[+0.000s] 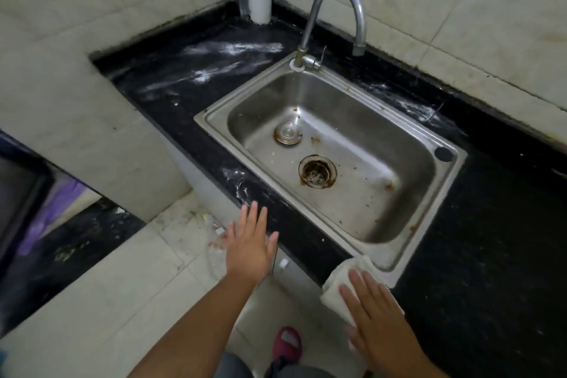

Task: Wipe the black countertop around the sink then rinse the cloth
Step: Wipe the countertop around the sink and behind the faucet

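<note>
Pressing cloth at the sink's front corner

Our right hand (pixel 379 313) lies flat, fingers straight, grip apart, pressing the white cloth (pixel 340 285) onto the black worktop (pixel 491 239) edge at the near corner of the steel sink (pixel 399 258). Our left hand (pixel 248 247) hovers, fingers spread, grip apart, holding nothing, by the worktop's front edge. White streaks (pixel 227 52) mark the worktop left of the faucet (pixel 331 15). A loose strainer plug (pixel 287 132) sits in the basin beside the rusty drain (pixel 317 171).
</note>
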Tool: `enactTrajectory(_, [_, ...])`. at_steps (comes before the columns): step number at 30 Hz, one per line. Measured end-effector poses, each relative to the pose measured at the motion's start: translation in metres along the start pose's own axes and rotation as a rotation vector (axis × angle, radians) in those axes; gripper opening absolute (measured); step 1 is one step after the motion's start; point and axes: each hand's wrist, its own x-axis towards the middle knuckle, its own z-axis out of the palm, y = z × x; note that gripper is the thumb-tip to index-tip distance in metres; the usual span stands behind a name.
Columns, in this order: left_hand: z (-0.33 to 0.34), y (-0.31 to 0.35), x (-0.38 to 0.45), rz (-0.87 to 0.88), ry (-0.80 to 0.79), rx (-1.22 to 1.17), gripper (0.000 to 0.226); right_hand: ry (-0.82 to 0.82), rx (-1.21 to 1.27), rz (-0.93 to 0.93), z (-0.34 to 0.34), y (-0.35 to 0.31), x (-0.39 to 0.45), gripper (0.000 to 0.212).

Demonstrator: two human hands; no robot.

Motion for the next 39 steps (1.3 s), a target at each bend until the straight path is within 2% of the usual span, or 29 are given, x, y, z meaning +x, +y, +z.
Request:
enactTrajectory(4, [0.0,0.0,0.007,0.003,-0.011,-0.003,0.084,-0.005,0.055,-0.053,0.014,-0.007,0.051,0.057])
enactTrajectory(8, [-0.007,-0.013,0.007,0.036,-0.038,-0.248,0.068,-0.045,0.109,-0.083,0.016,-0.035,0.135,0.056])
enactTrajectory(11, [-0.023,-0.035,0.005,0.014,0.059,-0.312,0.083,-0.114,0.137,-0.04,0.011,-0.055,0.18,0.056])
enactTrajectory(14, [-0.035,-0.06,0.007,-0.091,0.127,-0.258,0.091,-0.141,0.128,-0.07,0.013,-0.051,0.176,0.047])
enactTrajectory(18, [-0.045,-0.084,0.016,-0.159,0.139,-0.187,0.092,-0.072,0.124,-0.186,0.019,-0.036,0.138,0.055])
enactTrajectory(21, [-0.049,-0.099,0.023,-0.205,0.152,-0.16,0.093,-0.047,0.096,-0.196,0.023,-0.039,0.162,0.058])
enactTrajectory(25, [-0.054,-0.124,0.034,-0.256,0.165,-0.206,0.094,-0.214,0.069,-0.145,0.027,-0.074,0.252,0.061])
enactTrajectory(27, [-0.06,-0.139,0.039,-0.246,0.153,-0.217,0.094,-0.256,0.029,-0.168,0.02,-0.093,0.3,0.078])
enactTrajectory(28, [-0.063,-0.146,0.042,-0.24,0.153,-0.217,0.093,-0.333,0.016,-0.187,0.02,-0.1,0.319,0.083])
enactTrajectory(30, [-0.072,-0.157,0.052,-0.23,0.162,-0.213,0.088,-0.504,0.048,-0.15,0.013,-0.112,0.351,0.072])
enactTrajectory(31, [-0.077,-0.161,0.058,-0.221,0.16,-0.208,0.083,-0.524,0.071,-0.126,0.012,-0.118,0.361,0.066])
enactTrajectory(33, [-0.09,-0.165,0.072,-0.195,0.132,-0.187,0.074,-0.379,0.09,-0.096,0.014,-0.124,0.359,0.064])
enactTrajectory(35, [-0.101,-0.166,0.089,-0.148,0.113,-0.164,0.07,-0.345,0.107,-0.054,0.02,-0.115,0.335,0.055])
enactTrajectory(37, [-0.11,-0.163,0.11,-0.086,0.079,-0.12,0.055,-0.339,0.085,-0.089,0.021,-0.101,0.284,0.054])
enactTrajectory(39, [-0.111,-0.161,0.132,-0.051,0.051,-0.058,0.051,-0.241,0.049,-0.1,0.014,-0.081,0.228,0.054])
